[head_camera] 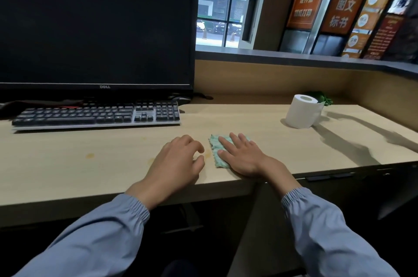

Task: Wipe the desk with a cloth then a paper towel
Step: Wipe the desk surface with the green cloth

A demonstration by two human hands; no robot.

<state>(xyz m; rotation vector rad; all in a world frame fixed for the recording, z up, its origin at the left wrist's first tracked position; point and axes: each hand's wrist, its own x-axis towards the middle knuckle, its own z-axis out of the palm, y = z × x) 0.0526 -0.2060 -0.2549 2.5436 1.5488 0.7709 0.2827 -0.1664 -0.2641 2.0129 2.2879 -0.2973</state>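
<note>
A folded green cloth (215, 146) lies on the light wooden desk (90, 172), near its front edge. My right hand (243, 155) presses flat on the cloth with straight, spread fingers and covers most of it. Just left of the cloth, my left hand (178, 160) hovers at the desk with loosely curled fingers and holds nothing. A white paper towel roll (302, 114) stands upright on the desk, behind and to the right of the cloth. Yellowish stains (90, 155) mark the desk to the left of my hands.
A black keyboard (97, 115) and a dark Dell monitor (95, 28) stand at the back left. A small green plant (324, 98) sits behind the roll. A raised wooden partition with a grey ledge (294, 57) borders the back and right.
</note>
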